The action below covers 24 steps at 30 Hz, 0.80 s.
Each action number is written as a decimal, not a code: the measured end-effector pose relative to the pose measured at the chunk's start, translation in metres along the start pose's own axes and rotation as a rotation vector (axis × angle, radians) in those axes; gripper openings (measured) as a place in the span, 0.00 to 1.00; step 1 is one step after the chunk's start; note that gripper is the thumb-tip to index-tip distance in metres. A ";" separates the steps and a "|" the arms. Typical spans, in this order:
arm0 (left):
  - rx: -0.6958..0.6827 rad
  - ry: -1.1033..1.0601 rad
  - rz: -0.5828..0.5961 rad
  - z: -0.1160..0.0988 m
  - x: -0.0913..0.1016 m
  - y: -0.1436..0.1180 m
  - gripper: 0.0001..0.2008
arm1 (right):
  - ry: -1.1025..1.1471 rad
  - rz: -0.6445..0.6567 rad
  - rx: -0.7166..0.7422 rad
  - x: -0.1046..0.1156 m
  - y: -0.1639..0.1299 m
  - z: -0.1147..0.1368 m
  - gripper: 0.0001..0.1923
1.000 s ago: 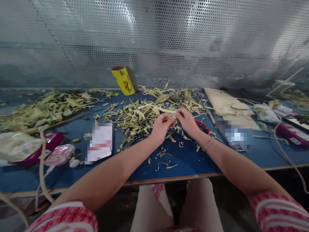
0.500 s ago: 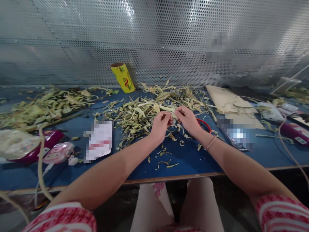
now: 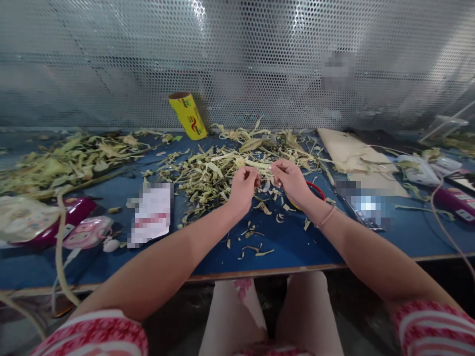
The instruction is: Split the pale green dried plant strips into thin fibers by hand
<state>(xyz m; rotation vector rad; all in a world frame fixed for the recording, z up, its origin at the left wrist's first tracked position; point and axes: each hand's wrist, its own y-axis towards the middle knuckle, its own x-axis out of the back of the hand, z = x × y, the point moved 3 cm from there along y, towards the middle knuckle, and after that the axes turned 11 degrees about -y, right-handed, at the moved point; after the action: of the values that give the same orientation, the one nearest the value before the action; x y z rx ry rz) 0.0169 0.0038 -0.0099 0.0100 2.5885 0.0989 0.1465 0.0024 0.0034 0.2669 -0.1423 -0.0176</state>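
Over the front of a heap of dried, pale green plant pieces [image 3: 208, 173], my two hands face each other with a small gap between them. My left hand [image 3: 245, 187] is closed, thumb and fingertips pinched together. Whatever lies in its pinch is too small to make out. Slightly higher and to the right, my right hand [image 3: 291, 182] is closed in a similar pinch, and its contents are hidden too. Beside the right wrist a red loop [image 3: 317, 190] shows partly from under the hand. Small plant scraps [image 3: 256, 249] lie on the blue tabletop [image 3: 293, 254] below the hands.
Another plant heap [image 3: 81, 160] spreads at the left. A yellow cardboard tube [image 3: 188, 116] leans by the perforated metal wall [image 3: 252, 64]. A blurred white card [image 3: 152, 215], a pink case [image 3: 89, 232], a lit phone [image 3: 367, 210] and brown cardboard [image 3: 349, 148] surround the work area.
My hands have drawn slightly apart, the left a little to the left and the right a little to the right. Both remain pinched.
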 end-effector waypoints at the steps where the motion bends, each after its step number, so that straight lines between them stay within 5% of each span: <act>1: -0.005 -0.002 -0.003 -0.002 0.001 0.002 0.10 | 0.000 0.001 0.005 0.000 0.000 0.000 0.14; 9: -0.100 0.154 0.267 -0.005 -0.004 -0.008 0.10 | 0.091 -0.126 -0.076 0.009 0.005 -0.003 0.16; 16: -0.004 -0.018 0.012 -0.002 0.001 0.004 0.12 | 0.078 -0.059 -0.068 0.003 0.001 0.003 0.15; 24: -0.077 0.088 0.185 0.000 0.001 0.001 0.10 | 0.117 -0.138 -0.097 0.010 0.002 0.005 0.14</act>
<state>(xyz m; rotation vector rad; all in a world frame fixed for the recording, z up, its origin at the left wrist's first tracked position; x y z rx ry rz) 0.0159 0.0044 -0.0108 0.2217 2.6647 0.2723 0.1556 0.0030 0.0103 0.1800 -0.0060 -0.1452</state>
